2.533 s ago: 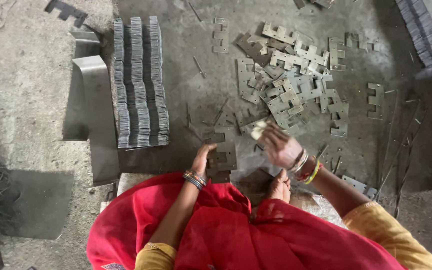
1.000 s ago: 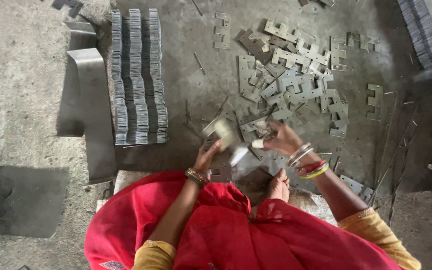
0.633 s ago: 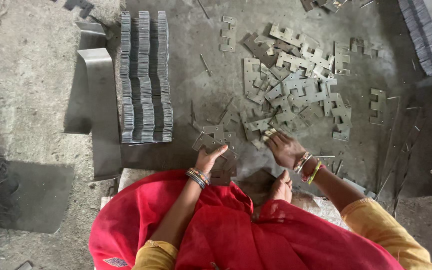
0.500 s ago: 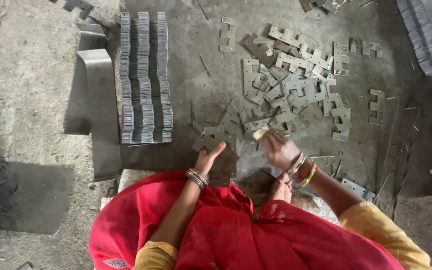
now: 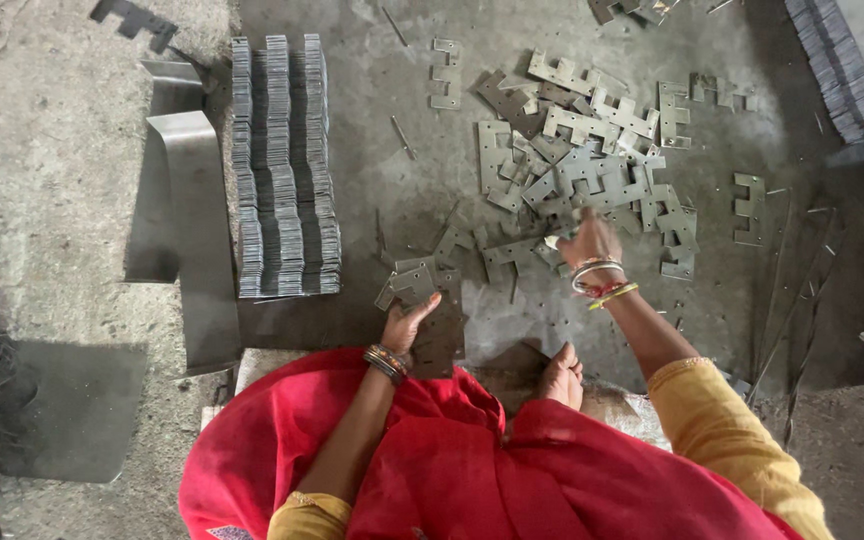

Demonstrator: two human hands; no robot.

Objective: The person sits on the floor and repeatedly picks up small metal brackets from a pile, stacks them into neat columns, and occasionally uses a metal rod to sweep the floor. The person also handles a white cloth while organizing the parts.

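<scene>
Three neat rows of stacked plates (image 5: 285,170) lie far left — many loose plates (image 5: 582,170) remain. Left hand (image 5: 407,325) grips a small stack (image 5: 432,310); right hand (image 5: 587,240) pinches one plate.

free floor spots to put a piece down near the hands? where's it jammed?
Bare floor lies between the stacked rows and the loose pile, above the left hand. Another bare strip lies right of the pile, around a lone plate. Crowded: the pile where the right hand reaches, and the small stack under the left hand.
</scene>
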